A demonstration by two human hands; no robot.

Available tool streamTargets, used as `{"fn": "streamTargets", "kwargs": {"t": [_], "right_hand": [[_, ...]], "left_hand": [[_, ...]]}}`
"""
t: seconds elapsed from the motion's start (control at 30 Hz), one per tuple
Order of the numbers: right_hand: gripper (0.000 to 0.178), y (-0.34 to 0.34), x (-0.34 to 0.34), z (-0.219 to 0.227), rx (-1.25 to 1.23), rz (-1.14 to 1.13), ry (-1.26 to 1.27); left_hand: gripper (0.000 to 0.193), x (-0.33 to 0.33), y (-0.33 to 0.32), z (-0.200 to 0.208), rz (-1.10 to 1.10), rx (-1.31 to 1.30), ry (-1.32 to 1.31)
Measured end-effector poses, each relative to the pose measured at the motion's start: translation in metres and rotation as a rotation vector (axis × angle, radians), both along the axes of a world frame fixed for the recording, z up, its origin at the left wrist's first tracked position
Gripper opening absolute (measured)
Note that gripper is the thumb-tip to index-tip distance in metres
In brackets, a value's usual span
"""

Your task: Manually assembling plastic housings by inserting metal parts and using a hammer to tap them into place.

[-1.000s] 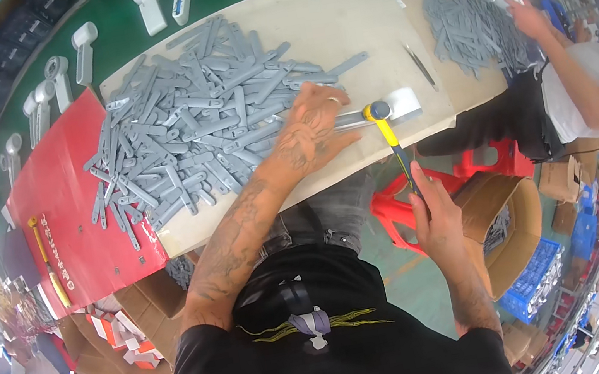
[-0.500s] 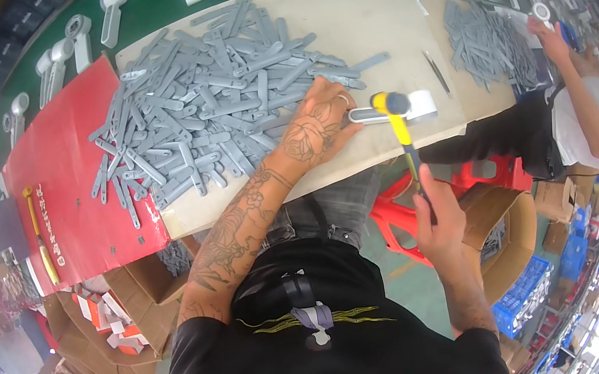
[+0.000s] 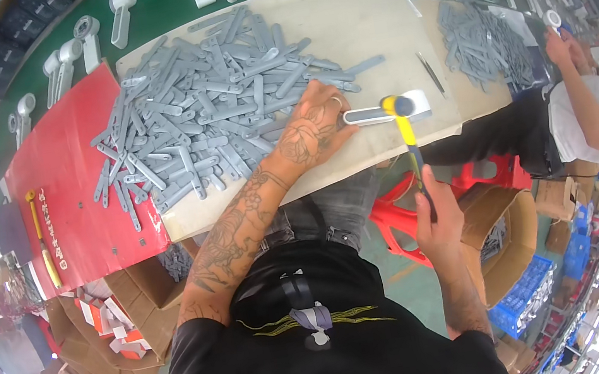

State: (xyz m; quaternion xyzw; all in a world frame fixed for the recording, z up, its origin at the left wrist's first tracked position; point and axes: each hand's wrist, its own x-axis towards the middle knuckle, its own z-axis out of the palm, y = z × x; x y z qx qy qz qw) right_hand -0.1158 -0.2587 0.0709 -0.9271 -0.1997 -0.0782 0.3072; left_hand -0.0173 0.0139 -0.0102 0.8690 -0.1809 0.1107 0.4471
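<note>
My left hand (image 3: 315,123) lies on the worktable, its fingers closed around the near end of a white handled device (image 3: 369,116) with a grey inset strip in its handle. My right hand (image 3: 439,212) grips the dark handle of a yellow mallet (image 3: 406,131). The mallet's head covers part of the device near its broad white end; whether the two touch, I cannot tell. Beside and beyond my left hand spreads a large heap of flat grey plastic strips (image 3: 215,98).
A second heap of grey strips (image 3: 481,45) and tweezers (image 3: 431,73) lie to the right. Another yellow mallet (image 3: 42,239) rests on a red sheet (image 3: 78,175) at left. White devices line the green surface (image 3: 162,13) behind. A co-worker (image 3: 586,118) sits at right, near a red stool (image 3: 391,223).
The mallet head has shifted slightly right over the device. My left hand stays on the device. White devices at the back left appear further right, and the co-worker's hands have moved.
</note>
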Motion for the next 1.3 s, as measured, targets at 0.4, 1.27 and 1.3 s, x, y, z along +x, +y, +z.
{"fn": "streamTargets", "kwargs": {"t": [0.4,1.27,1.3], "right_hand": [[0.047,-0.019,0.001,0.0,0.204,-0.233,0.277],[0.046,-0.014,0.011,0.006,0.107,-0.139,0.055],[0.046,-0.017,0.012,0.005,0.119,-0.129,0.056]], "left_hand": [[0.036,0.003,-0.027,0.021,0.035,-0.253,0.186],[0.029,0.017,-0.034,0.005,0.073,0.058,0.161],[0.029,0.017,-0.032,0.007,0.056,0.067,0.174]]}}
